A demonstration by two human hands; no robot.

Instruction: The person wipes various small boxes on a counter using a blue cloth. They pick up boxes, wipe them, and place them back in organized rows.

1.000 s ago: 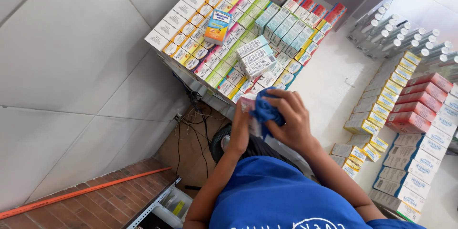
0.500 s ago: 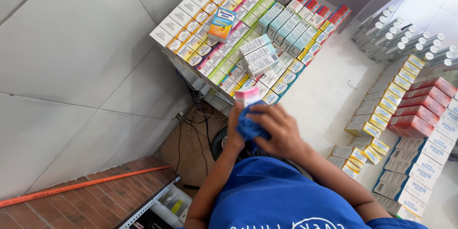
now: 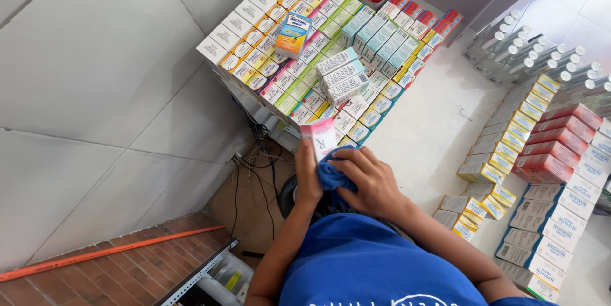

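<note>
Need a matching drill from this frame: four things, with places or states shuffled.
Things:
1. blue cloth
2. pink and white box
3. orange and blue box
4. white-capped bottles

Places or states:
A. lying on top of the rows of boxes, near the wall
B. held in the left hand
C. grouped at the far right
D. pressed against a box by the right hand

Pairs: 1-D, 2-B, 3-A, 4-C
</note>
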